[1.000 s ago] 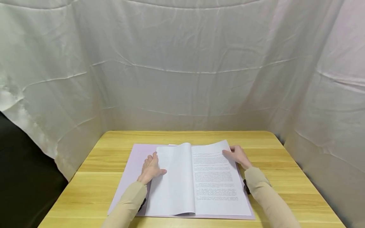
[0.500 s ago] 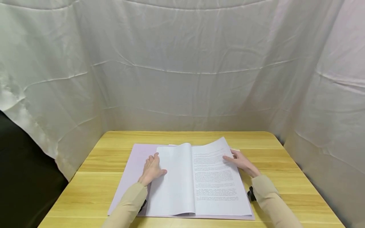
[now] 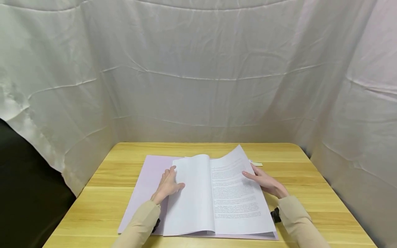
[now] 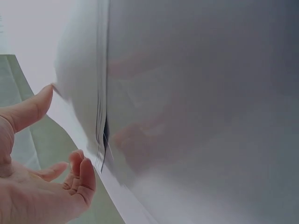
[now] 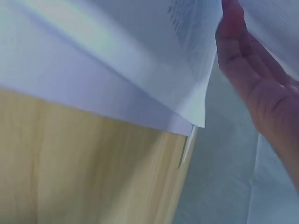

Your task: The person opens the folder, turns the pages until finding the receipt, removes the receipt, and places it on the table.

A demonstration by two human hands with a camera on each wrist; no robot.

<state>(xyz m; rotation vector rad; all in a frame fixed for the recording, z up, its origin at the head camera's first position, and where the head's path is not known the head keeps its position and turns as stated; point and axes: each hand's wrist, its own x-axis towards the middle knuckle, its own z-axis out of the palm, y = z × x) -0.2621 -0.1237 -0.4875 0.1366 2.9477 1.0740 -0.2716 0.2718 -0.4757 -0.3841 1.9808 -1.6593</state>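
Note:
A stack of white paper lies spread on a lilac folder (image 3: 145, 187). Its turned-over pages (image 3: 192, 196) on the left are blank, and the printed sheet (image 3: 234, 193) on the right has its far corner raised and curved. My right hand (image 3: 265, 181) pinches that sheet at its right edge, thumb on top and fingers underneath; the right wrist view shows the fingers (image 5: 231, 46) behind the paper. My left hand (image 3: 167, 184) rests at the left pages' outer edge. In the left wrist view its thumb (image 4: 35, 109) touches the paper and the other fingers are loosely bent.
The folder lies on a wooden table (image 3: 310, 193). A small pale yellow tab (image 3: 256, 164) sticks out past the folder's right side. Grey-white cloth (image 3: 217, 96) hangs behind and at both sides, and a black area (image 3: 24, 189) shows at the left.
My right hand has moved right and slightly nearer, lifting and curling the printed sheet's far corner higher. The yellow tab has come into view. My left hand stays almost in place.

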